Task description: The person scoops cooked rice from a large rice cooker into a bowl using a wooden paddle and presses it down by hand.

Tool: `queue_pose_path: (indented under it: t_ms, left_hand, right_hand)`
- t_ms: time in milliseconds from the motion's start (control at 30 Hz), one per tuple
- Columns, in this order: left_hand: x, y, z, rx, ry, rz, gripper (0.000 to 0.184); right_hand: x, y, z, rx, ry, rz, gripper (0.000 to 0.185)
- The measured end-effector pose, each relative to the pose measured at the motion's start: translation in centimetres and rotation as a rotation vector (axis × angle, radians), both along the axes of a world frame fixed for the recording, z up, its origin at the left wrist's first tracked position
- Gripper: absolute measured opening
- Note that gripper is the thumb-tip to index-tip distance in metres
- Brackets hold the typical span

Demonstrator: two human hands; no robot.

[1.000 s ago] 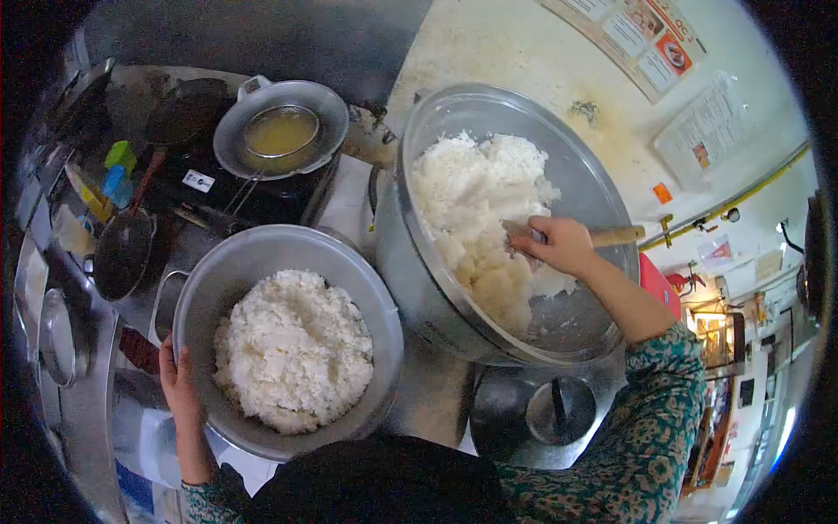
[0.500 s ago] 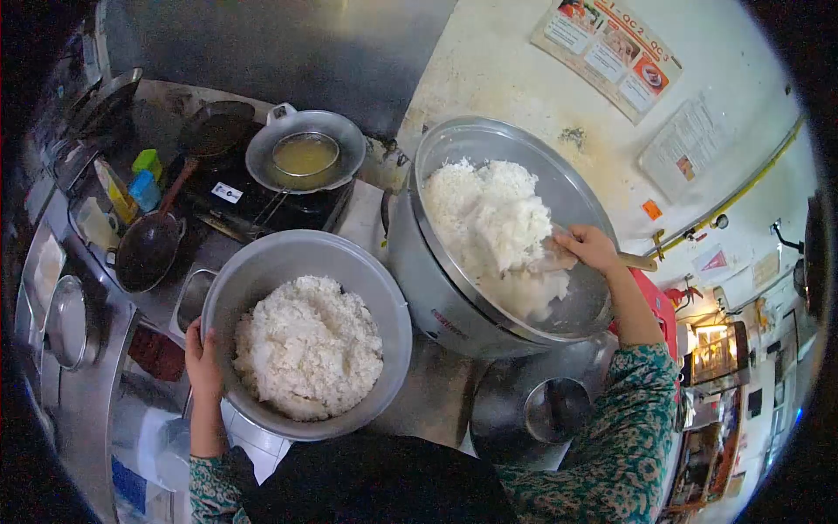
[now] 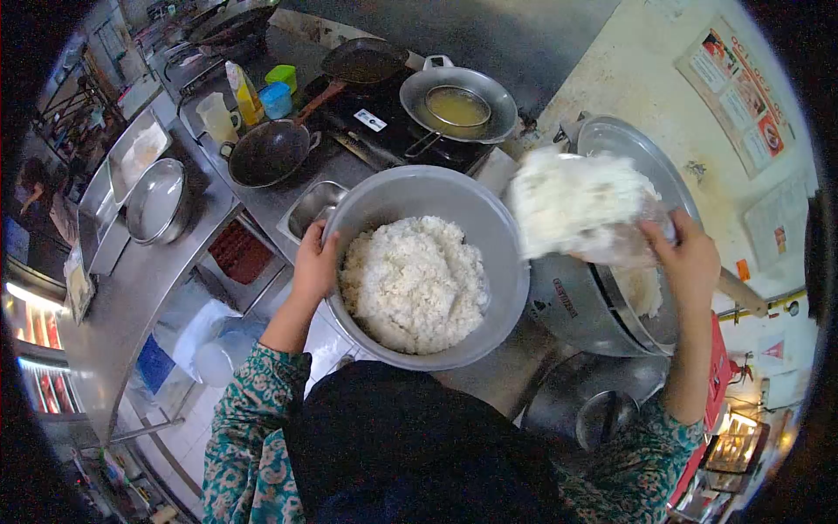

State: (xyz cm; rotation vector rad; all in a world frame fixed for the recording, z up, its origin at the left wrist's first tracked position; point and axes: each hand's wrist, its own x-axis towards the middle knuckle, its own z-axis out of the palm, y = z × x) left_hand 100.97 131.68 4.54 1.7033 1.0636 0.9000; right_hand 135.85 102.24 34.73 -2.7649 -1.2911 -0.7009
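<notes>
My left hand [image 3: 316,266] grips the left rim of a wide grey bowl [image 3: 511,288], thumb inside, fingers beneath. White cooked rice [image 3: 417,284] is heaped in it. My right hand [image 3: 685,262] is closed on a see-through plastic scoop [image 3: 642,236], whose exact shape is blurred and partly covered. A large clump of rice [image 3: 576,201] rides on it, at the bowl's upper right edge. Behind it stands a big grey rice cooker [image 3: 572,306] with more rice inside. A wooden handle [image 3: 742,293] sticks out over the cooker's right rim.
A wok [image 3: 502,122] with a strainer in yellowish liquid sits on the stove. Two dark pans [image 3: 271,153] lie left of it. A steel tray [image 3: 312,208] adjoins the bowl's left. The cooker lid [image 3: 567,393] is at lower right. A metal bowl [image 3: 159,201] stands on the left counter.
My right hand has lifted the scoop and its rice out of the cooker and moved toward the grey bowl. The view has swung left, while my left hand keeps its hold on the rim.
</notes>
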Motion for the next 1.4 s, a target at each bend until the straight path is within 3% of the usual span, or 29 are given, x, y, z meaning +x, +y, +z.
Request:
queue_pose_path:
  t_ms: [33,67,133,200,233,267,300,333,367,433,467,500,567,633,700,833,867,1033,1100,1300,1400]
  left_hand:
    - [0.0,-0.1,0.1,-0.001,0.005,-0.004,0.026]
    - [0.1,-0.3,0.4,-0.023,-0.007,0.004,0.026]
    - [0.0,-0.2,0.6,-0.044,-0.021,-0.003,0.027]
    - [-0.1,-0.2,0.2,0.028,0.096,0.05,0.031]
    - [-0.1,-1.0,2.9,-0.013,0.203,0.042,0.035]
    - [0.0,-0.9,1.5,-0.12,0.026,0.041,0.037]
    - [-0.6,0.5,-2.1,-0.048,-0.006,0.045,0.038]
    - [-0.3,-0.2,0.8,0.032,0.107,0.002,0.04]
    - [0.0,-0.6,1.2,-0.028,0.035,0.002,0.039]
    - [-0.8,0.7,-0.6,-0.106,0.028,-0.05,0.036]
    - [-0.7,0.5,-0.4,-0.201,0.023,-0.003,0.036]
    - [-0.8,0.9,-0.7,0.046,0.109,-0.029,0.034]
    - [-0.3,-0.1,0.0,0.005,0.096,-0.041,0.035]
    - [-1.2,0.6,-2.4,-0.066,0.019,0.056,0.035]
    - [-0.9,-0.2,-0.5,-0.117,0.031,0.046,0.036]
    - [-0.8,-0.2,0.2,-0.108,0.019,0.065,0.034]
    - [-0.9,0.0,-0.2,-0.189,-0.102,0.014,0.034]
    - [-1.7,0.0,-0.6,-0.346,-0.137,0.038,0.035]
    - [-1.7,0.1,-0.8,-0.175,-0.006,0.042,0.038]
    - [-2.3,0.9,-1.7,-0.284,-0.112,-0.012,0.043]
    - [-2.4,0.5,-1.4,-0.114,0.075,-0.02,0.039]
  right_hand:
    - [-2.3,1.1,-0.4,-0.045,-0.163,0.029,0.048]
    - [-3.8,1.9,-0.8,-0.048,-0.158,0.024,0.048]
    - [-5.1,3.0,-0.9,-0.052,-0.459,0.308,0.05]
    - [-4.4,2.2,1.2,-0.041,-0.485,0.218,0.05]
    - [-3.8,1.4,2.8,-0.027,-0.513,0.141,0.051]
    - [-2.6,0.2,4.3,-0.026,-0.517,0.056,0.051]
    - [-1.1,-1.2,5.3,-0.043,-0.544,0.015,0.051]
    - [0.8,-2.5,6.1,-0.061,-0.519,-0.141,0.052]
    - [2.8,-3.8,6.6,-0.068,-0.494,-0.295,0.052]
    - [8.3,-6.4,5.6,-0.186,-0.467,-0.383,0.053]
    - [11.9,-8.1,4.0,-0.283,-0.481,-0.386,0.053]
    - [15.2,-9.6,2.0,-0.379,-0.489,-0.384,0.054]
    - [18.9,-11.0,-1.9,-0.597,-0.338,-0.433,0.054]
    - [21.3,-12.5,-4.0,-0.588,-0.271,-0.369,0.055]
    - [23.0,-13.1,-5.2,-0.579,-0.199,-0.295,0.056]
    - [24.0,-12.0,-7.6,-0.6,-0.05,-0.241,0.06]
    - [24.1,-11.6,-8.0,-0.602,0.043,-0.238,0.062]
    - [23.3,-10.5,-12.3,-0.509,0.156,-0.086,0.059]
    - [21.9,-9.3,-11.9,-0.515,0.249,-0.151,0.057]
    - [18.4,-9.1,-11.9,-0.426,0.296,-0.245,0.053]
    - [18.0,-9.0,-11.7,-0.405,0.279,-0.21,0.053]
